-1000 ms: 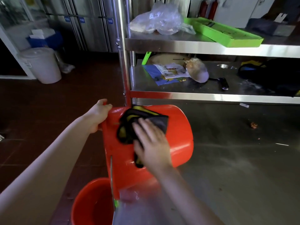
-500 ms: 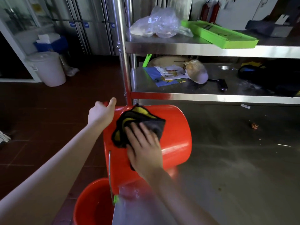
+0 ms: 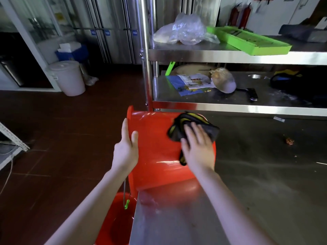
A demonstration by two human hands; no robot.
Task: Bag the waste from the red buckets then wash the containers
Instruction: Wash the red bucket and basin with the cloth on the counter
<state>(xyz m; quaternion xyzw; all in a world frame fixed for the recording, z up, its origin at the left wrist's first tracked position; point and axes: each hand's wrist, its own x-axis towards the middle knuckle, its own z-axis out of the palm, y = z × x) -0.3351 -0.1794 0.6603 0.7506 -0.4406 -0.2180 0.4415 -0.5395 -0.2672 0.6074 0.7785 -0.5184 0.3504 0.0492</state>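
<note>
A glossy red plastic bucket point(image 3: 155, 149) is lying on its side at the left end of a stainless steel worktable point(image 3: 256, 183), its rimmed mouth pointing left past the table edge. The left hand point(image 3: 126, 150) is resting flat against the bucket wall near that rim, fingers straight and thumb spread — open, gripping nothing. The right hand point(image 3: 197, 146) is pressing a black cloth with yellow trim point(image 3: 190, 123) onto the upper, far part of the bucket's side; its fingers are splayed flat over the cloth rather than curled round it. A thin metal bail with a green grip point(image 3: 126, 203) is hanging down from the bucket's rim. Directly beneath, on the dark red tiled floor point(image 3: 62, 138), a second red plastic bucket point(image 3: 115, 225) is standing upright — its inside is looking wet. Behind the tipped bucket a steel shelf rack point(image 3: 230, 55) is holding a crumpled clear plastic bag point(image 3: 184, 30) and a bright green tray point(image 3: 247, 41).
</note>
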